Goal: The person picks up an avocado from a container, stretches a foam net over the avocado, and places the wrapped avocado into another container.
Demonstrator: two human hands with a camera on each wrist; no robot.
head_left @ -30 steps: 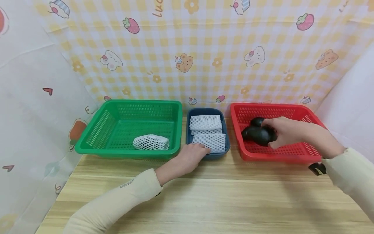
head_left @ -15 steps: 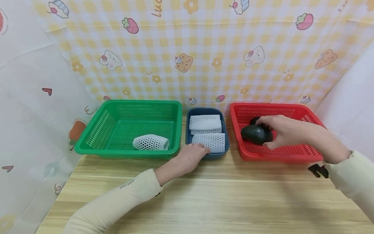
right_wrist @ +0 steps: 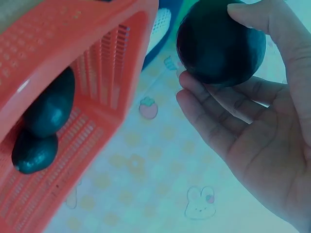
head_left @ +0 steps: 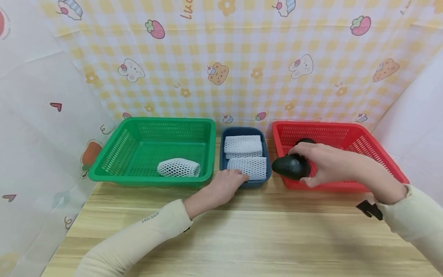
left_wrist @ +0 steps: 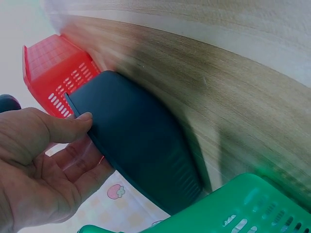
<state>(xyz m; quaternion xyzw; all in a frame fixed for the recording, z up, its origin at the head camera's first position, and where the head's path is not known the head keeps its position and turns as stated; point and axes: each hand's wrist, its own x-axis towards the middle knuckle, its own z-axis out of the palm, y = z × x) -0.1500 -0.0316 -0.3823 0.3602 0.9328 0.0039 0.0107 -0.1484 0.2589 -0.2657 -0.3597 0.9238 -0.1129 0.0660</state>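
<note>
Avocado [head_left: 288, 167] gripped in right hand [head_left: 322, 161] — lift-out seems underway, calling for a nine-o'clock carry. Left hand [head_left: 225, 186] apparently pinches the blue tray [left_wrist: 133, 131].

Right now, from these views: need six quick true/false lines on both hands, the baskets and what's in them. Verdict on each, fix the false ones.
1. The blue box stands between the green basket and the red basket. True.
2. The left hand grips the green basket. False: it grips the blue box by its rim.
3. The right hand holds a dark fruit. True.
4. No fruit lies in the red basket. False: two other dark fruits show there.
5. White nets lie in the blue box. True.
6. Three white bundles lie in the green basket. False: one white bundle shows.
</note>
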